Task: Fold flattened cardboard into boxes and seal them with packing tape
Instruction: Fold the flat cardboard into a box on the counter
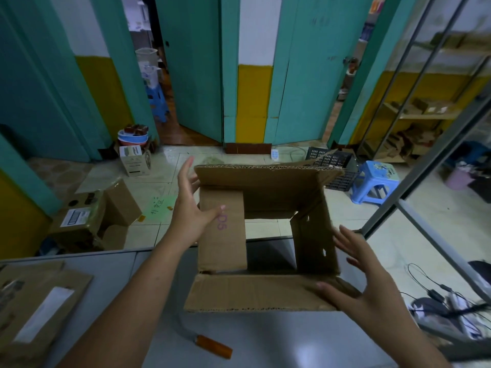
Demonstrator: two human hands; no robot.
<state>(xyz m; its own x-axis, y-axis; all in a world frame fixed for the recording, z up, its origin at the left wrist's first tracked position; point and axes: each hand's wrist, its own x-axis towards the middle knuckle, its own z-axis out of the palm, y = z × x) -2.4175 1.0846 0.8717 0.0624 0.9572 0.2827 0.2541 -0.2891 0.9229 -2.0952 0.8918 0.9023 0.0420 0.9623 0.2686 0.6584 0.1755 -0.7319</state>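
your left hand [190,208] and right hand [364,282] are both spread flat, gripping nothing, bracing the box [265,235] so the flaps fold in.

Both arms reach forward, left hand [191,208] and right hand [364,277] with fingers spread.

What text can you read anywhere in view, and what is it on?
"D5": purple marker, left flap of the cardboard box; anything before it is unclear beside the left hand.
Green floor sheet: handwriting, too blurred to read.
White label on a floor carton: too small.
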